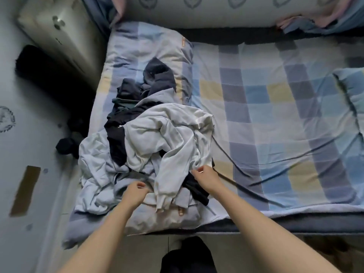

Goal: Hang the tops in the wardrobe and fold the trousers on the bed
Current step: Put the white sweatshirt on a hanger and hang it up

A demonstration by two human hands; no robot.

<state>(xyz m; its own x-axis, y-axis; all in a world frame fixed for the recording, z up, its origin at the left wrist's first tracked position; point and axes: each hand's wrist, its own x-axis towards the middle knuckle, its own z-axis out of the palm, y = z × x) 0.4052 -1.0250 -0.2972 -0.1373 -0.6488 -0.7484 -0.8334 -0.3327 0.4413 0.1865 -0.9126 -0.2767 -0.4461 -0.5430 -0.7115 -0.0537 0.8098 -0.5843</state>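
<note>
My right hand (204, 174) pinched the near hem of the pale top (167, 134); my left hand (137, 191) curled into grey cloth just beside it, near the front edge of the bed (275, 107). The pile of clothes (137, 119) lay tangled on the bed's left side. I judged it best to lift the pale top slowly, shaking dark garments loose. No writing was legible to me.

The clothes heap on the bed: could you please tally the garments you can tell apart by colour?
White cotton sweatshirt: 1
Pale blue-grey crumpled garments: 2
Dark navy or black garments: 2
Dark green garment: 1
Total: 6 distinguishable; the tangle may hide others.
</note>
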